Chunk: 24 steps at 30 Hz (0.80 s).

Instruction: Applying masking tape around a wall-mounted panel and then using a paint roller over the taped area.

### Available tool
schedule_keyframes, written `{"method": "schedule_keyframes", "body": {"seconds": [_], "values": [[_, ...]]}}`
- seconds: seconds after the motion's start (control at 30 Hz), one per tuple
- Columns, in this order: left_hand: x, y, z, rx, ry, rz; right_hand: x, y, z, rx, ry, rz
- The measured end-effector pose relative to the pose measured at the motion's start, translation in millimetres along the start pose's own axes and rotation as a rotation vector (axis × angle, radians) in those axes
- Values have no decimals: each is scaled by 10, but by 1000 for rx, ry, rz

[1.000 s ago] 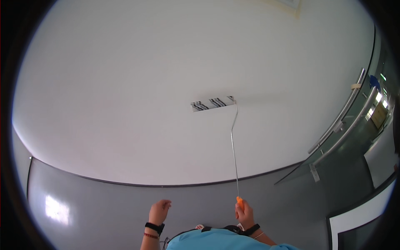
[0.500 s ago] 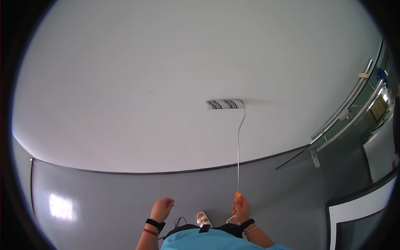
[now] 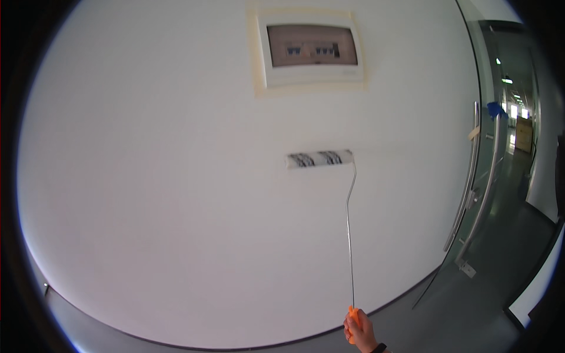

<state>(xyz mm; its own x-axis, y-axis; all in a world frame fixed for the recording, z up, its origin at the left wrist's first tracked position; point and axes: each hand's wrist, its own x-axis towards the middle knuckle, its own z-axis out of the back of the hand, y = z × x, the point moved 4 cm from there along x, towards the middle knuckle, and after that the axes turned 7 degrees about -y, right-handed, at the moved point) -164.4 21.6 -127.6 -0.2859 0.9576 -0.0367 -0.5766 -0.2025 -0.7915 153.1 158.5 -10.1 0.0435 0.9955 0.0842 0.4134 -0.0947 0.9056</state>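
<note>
My right hand [image 3: 363, 333] is closed around the orange handle of a paint roller [image 3: 351, 247], low in the picture and right of the middle. From the handle a long thin metal rod runs up and bends near the top. It carries a white sleeve with dark wavy stripes, which lies level against the white wall [image 3: 176, 176]. A faint shadow shows to the right of the sleeve. My left hand is out of the picture.
Above the roller, a breaker box [image 3: 312, 50] with a tinted cover is framed by masking tape. At right stands a glass door with long metal handles [image 3: 471, 176] and a blue wrapping [image 3: 496, 110]. Dark skirting [image 3: 232, 348] borders the grey floor.
The view has tilted upward, bringing the breaker box into sight. My right hand has raised the roller higher on the wall. My left hand and feet have left the picture.
</note>
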Motion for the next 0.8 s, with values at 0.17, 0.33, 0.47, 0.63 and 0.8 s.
{"method": "schedule_keyframes", "body": {"seconds": [0.17, 0.33, 0.47, 0.63, 0.8], "values": [[28, -133, -50, 40, -24, -31, 249, 1185, -543, -125, 162, 277], [74, -949, 0, -37, -83, -83, 794, 2871, -1070, -195, 238, 533], [101, -882, -79, -47, -128, -145, 926, 3465, -1447, -305, 250, 591], [10, -790, -97, -46, -153, -151, 833, 3737, -1696, -354, 288, 648], [-150, -873, -69, -46, -167, -87, 853, 3935, -1799, -409, 297, 613]]}}
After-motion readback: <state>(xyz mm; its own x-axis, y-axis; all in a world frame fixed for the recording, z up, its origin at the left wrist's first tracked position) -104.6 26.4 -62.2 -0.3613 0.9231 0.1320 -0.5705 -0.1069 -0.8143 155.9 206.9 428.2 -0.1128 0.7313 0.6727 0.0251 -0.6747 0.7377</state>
